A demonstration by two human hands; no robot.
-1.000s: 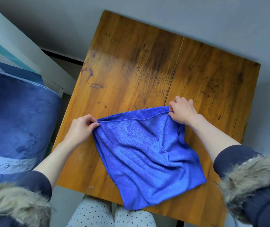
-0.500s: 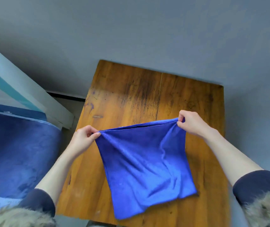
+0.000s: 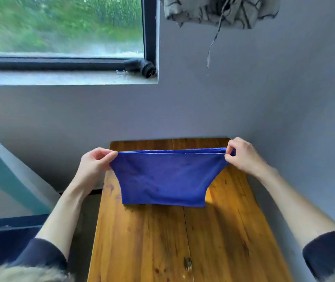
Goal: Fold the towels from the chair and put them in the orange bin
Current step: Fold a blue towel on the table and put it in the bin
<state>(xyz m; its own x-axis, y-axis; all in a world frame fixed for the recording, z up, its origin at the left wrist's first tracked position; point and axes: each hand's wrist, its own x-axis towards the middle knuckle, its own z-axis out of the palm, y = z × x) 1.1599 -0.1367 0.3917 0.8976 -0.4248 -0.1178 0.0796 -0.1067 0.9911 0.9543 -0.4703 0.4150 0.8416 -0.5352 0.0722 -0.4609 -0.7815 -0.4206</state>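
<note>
Wooden table (image 3: 223, 231) below; blue towel (image 3: 166, 178) stretched between left grip (image 3: 96, 163), right grip (image 3: 240, 156), both pinching top corners.

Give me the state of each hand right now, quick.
Left hand: closed, pinching the left top corner of the blue microfibre towel.
Right hand: closed, pinching the towel's right top corner.

Blue towel (image 3: 166, 178) doubled; stretched taut, hanging above table.
</note>
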